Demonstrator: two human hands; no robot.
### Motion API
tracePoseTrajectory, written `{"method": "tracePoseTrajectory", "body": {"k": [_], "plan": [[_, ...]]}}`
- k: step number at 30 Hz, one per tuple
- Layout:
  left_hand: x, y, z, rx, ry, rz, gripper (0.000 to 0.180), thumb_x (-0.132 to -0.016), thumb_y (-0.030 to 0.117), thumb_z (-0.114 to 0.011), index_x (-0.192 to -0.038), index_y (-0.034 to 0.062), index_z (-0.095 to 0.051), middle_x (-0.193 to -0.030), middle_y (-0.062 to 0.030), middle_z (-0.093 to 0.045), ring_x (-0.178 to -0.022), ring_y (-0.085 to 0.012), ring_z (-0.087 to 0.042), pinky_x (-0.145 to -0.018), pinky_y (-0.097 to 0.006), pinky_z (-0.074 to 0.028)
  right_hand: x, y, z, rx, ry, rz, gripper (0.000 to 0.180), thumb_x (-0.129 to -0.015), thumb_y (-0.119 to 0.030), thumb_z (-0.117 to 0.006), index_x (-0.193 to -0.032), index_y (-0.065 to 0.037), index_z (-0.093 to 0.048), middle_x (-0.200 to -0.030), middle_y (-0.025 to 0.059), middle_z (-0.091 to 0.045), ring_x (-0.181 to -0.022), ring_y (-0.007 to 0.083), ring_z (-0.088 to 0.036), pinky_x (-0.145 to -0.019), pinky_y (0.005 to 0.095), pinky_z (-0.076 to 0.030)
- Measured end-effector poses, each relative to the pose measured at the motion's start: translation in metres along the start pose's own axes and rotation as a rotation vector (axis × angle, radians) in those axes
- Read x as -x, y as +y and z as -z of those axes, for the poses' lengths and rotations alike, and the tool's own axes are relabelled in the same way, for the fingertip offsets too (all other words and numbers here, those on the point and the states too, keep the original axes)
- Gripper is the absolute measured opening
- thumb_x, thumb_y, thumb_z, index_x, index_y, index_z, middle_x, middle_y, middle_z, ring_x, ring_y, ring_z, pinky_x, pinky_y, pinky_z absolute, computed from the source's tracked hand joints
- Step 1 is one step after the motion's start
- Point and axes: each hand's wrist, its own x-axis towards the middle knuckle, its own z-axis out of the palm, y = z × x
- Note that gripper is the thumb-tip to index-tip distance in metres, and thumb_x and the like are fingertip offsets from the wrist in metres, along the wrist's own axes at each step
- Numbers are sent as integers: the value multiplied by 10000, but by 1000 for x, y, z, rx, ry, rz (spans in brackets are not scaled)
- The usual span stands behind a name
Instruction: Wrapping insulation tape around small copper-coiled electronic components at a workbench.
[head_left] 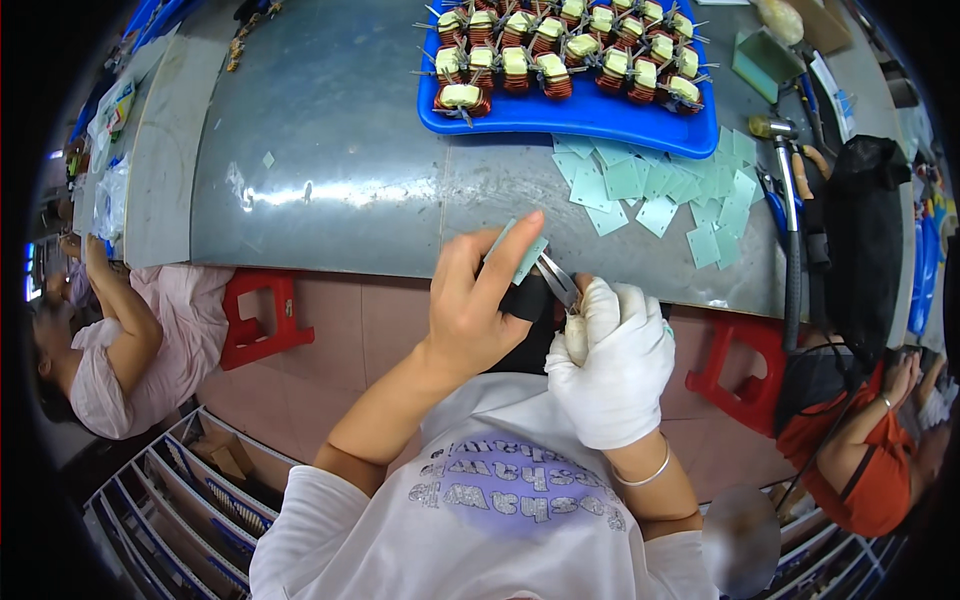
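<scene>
My left hand (pixel 468 305) is bare and pinches a small pale green square plate (pixel 530 262) between its fingers, just past the table's near edge. In a white glove, my right hand (pixel 618 365) is closed around a shiny two-pronged metal tool (pixel 556 277). The tool's prongs reach the lower edge of the plate; whether they grip it is not clear. Its handle is mostly hidden in the glove. Dark material (pixel 528 298) shows by my left fingers. Further plates like this one (pixel 655 213) lie loose and overlapping on the table ahead to the right.
A blue tray (pixel 570 135) holds rows of copper-wound coils with pale yellow tops (pixel 515 62). To the right lie a hammer (pixel 787 190) and a black bag-like thing (pixel 865 230). Red stools (pixel 262 315) stand on the floor; one person sits at each side.
</scene>
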Motion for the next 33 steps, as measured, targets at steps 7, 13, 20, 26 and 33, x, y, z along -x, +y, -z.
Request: {"method": "tracePoseTrajectory", "body": {"k": [7, 13, 20, 26, 33], "plan": [[0, -2, -2, 24, 49, -50, 522, -675, -21, -706, -1193, 22, -651, -946, -144, -617, -766, -261, -582, -655, -324, -491, -4, 4, -2, 17, -21, 2, 398, -648, -143, -693, -1032, -72, -616, -855, 73, -529, -747, 263, -536, -600, 400, -455], [-4, -1, -4, 22, 63, -82, 504, -656, -21, -719, -1156, 22, -672, -935, -133, -634, -747, -253, -595, -635, -321, -496, -5, 8, 2, -91, -61, -15, 388, -648, -112, -678, -1032, -89, -632, -854, 69, -529, -731, 261, -543, -595, 398, -463], [-1, -3, -5, -32, 61, -114, 519, -634, 13, -738, -1149, 46, -682, -934, -109, -637, -742, -237, -596, -638, -322, -486, -9, 14, 11, -288, -150, -56, 407, -650, -87, -673, -1056, -67, -660, -856, 75, -551, -720, 262, -577, -605, 400, -493], [-3, -6, -1, -107, 37, -150, 518, -645, 72, -728, -1160, 90, -680, -936, -71, -635, -788, -233, -595, -679, -324, -417, -7, 13, 8, -234, -122, -32, 392, -658, -97, -675, -1049, -71, -673, -845, 70, -552, -713, 263, -572, -599, 402, -490], [-3, -6, -2, -111, 43, -164, 500, -643, 75, -723, -1141, 100, -681, -944, -69, -626, -842, -245, -593, -706, -338, -411, -1, 10, 1, -106, -32, -5, 390, -671, -131, -685, -1060, -107, -668, -817, 57, -521, -710, 253, -544, -561, 397, -454]]}}
